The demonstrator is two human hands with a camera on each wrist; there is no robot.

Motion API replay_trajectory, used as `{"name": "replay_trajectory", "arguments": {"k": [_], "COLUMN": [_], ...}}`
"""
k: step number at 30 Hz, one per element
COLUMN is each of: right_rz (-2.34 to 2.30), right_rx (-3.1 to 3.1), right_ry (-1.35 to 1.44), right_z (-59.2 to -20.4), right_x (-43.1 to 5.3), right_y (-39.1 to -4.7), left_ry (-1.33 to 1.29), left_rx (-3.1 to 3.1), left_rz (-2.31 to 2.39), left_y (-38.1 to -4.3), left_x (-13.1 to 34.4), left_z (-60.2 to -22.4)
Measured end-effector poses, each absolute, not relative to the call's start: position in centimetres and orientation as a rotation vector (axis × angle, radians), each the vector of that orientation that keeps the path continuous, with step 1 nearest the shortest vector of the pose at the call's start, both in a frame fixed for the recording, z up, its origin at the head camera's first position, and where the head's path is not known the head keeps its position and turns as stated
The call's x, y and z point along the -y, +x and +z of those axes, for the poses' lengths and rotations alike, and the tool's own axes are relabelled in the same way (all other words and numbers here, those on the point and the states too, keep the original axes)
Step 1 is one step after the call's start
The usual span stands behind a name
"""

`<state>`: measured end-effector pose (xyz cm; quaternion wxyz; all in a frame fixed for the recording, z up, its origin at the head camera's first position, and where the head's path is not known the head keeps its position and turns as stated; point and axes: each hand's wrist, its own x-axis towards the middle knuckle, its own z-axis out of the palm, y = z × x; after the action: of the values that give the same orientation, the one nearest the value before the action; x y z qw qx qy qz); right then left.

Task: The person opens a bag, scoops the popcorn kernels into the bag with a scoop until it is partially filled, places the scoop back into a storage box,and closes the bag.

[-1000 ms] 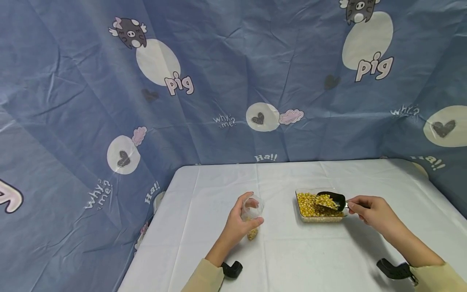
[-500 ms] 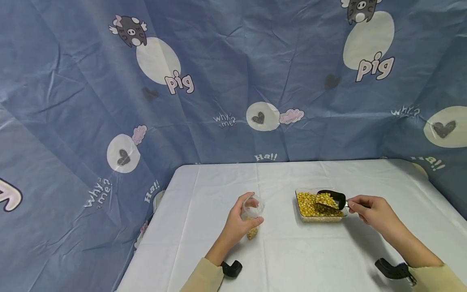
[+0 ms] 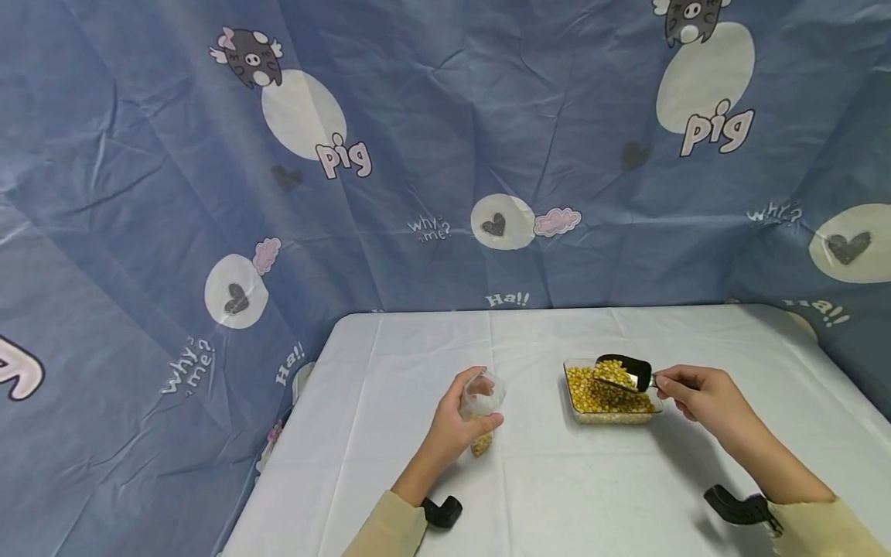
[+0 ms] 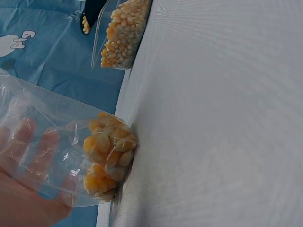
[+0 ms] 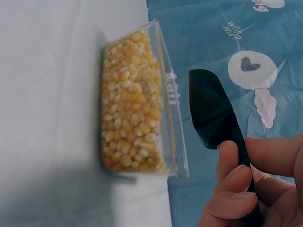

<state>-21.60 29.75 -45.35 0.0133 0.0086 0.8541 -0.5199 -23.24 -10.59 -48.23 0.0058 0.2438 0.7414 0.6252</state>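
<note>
My left hand (image 3: 455,422) holds a clear plastic bag (image 4: 71,137) with its mouth spread round; the thumb and fingers curl about it. Corn kernels (image 4: 110,156) fill the bag's bottom, which touches the table. My right hand (image 3: 706,398) grips the handle of a black scoop (image 5: 213,106). In the head view the scoop carries a heap of kernels and stands over a clear rectangular container (image 3: 616,418) of corn. The right wrist view shows the scoop's underside apart from the container's rim.
A white cloth covers the table (image 3: 557,495). Behind it hangs a blue printed curtain (image 3: 431,155). Black wrist mounts (image 3: 442,513) sit at both sleeves. The container stands to the right of the bag.
The right hand has lifted the loaded scoop up and slightly left out of the corn. The left hand and the bag have stayed in place.
</note>
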Motion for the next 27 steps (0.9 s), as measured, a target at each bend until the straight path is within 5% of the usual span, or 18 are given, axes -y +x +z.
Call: {"name": "replay_trajectory", "arguments": {"k": [7, 27], "right_rz": [-1.651, -1.765], "right_rx": [-2.662, -2.580], "right_ry": [-0.003, -0.074], "right_z": [-44.9, -43.2], "right_x": [-28.9, -26.0], "right_y": [-21.8, -22.5], "left_ry": [0.768, 0.814], "left_rx": [-2.410, -2.395], "left_rz": [1.923, 1.936], "left_y": [-24.7, -24.7], "left_x": [10.9, 11.0], "left_z": [-51.3, -51.2]}}
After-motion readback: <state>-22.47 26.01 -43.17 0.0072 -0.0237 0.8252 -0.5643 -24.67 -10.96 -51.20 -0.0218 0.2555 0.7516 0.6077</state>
